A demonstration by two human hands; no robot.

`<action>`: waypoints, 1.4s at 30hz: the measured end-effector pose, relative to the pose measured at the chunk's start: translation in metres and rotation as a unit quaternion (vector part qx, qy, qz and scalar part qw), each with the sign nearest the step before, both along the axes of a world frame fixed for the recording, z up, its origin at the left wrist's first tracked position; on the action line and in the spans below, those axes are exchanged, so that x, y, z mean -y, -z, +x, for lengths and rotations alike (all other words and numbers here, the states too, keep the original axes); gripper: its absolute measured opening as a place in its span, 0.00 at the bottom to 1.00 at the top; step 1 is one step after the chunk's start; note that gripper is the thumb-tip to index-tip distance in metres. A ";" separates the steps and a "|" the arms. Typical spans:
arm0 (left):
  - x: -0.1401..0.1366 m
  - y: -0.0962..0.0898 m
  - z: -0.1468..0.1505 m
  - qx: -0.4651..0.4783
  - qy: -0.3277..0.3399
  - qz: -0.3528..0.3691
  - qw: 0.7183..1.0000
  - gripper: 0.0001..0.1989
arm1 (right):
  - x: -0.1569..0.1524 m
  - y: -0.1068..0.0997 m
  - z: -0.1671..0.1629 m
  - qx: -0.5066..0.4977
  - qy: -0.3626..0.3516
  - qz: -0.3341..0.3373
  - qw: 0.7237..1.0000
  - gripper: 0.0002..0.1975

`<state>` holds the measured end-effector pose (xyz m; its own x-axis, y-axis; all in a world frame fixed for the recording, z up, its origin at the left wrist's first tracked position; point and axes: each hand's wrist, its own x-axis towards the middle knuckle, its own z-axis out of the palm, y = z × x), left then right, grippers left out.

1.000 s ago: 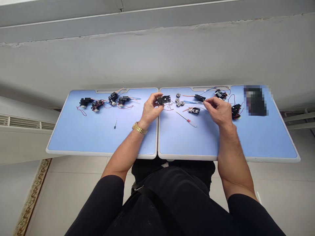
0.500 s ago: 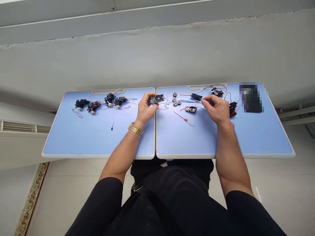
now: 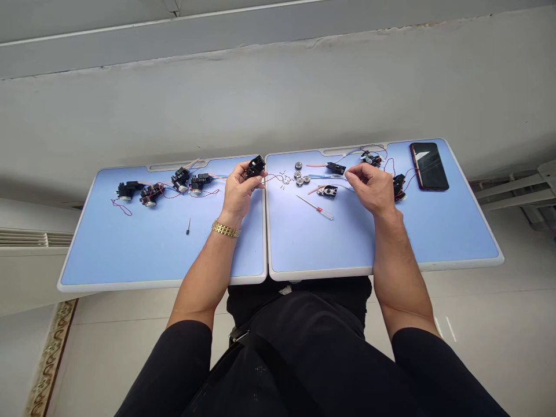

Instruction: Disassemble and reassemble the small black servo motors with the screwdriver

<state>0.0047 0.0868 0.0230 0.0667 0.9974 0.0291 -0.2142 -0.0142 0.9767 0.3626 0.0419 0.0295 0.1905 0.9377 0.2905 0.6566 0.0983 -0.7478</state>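
My left hand [image 3: 238, 188] is closed around a small black plastic housing [image 3: 255, 166], holding it above the seam of the table. A thin dark red wire [image 3: 273, 176] trails from it toward a scatter of tiny screws [image 3: 285, 180]. My right hand [image 3: 371, 185] has thumb and forefinger pinched together; whatever lies between them is too small to make out. Close to its fingertips are a black housing with wires [image 3: 336, 168] and an opened black housing [image 3: 327, 191]. Small round silver-and-black parts [image 3: 298, 174] sit beyond the screws. A clear-handled screwdriver [image 3: 315, 207] lies nearer to me.
Several black wired assemblies [image 3: 180, 178] lie on the left tabletop, with a small dark-handled tool [image 3: 188, 226] nearer. On the right are two more wired assemblies [image 3: 371, 157] and a phone [image 3: 430, 166]. A wall [image 3: 278, 104] stands behind the table [image 3: 321, 249].
The black housing in my left hand has been turned and now tilts upward, showing another side. My right hand stays pinched near the same parts. The whole view has shifted slightly.
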 end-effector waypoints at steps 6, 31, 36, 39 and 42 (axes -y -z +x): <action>-0.001 0.007 0.002 -0.070 -0.011 0.047 0.996 0.24 | 0.000 -0.001 0.000 0.002 0.004 -0.007 1.000 0.07; 0.016 0.004 0.016 -0.259 0.009 0.159 0.953 0.17 | -0.001 0.007 0.013 0.265 -0.026 -0.158 0.951 0.06; 0.019 0.000 0.018 -0.248 0.012 0.153 0.957 0.17 | 0.001 0.007 0.020 0.108 0.031 -0.077 0.991 0.03; 0.019 -0.001 0.019 -0.242 0.018 0.155 0.958 0.16 | 0.002 0.003 0.017 -0.024 0.039 -0.014 0.999 0.05; 0.020 -0.002 0.019 -0.243 0.019 0.154 0.958 0.17 | 0.002 -0.002 0.012 -0.114 0.036 0.041 0.992 0.10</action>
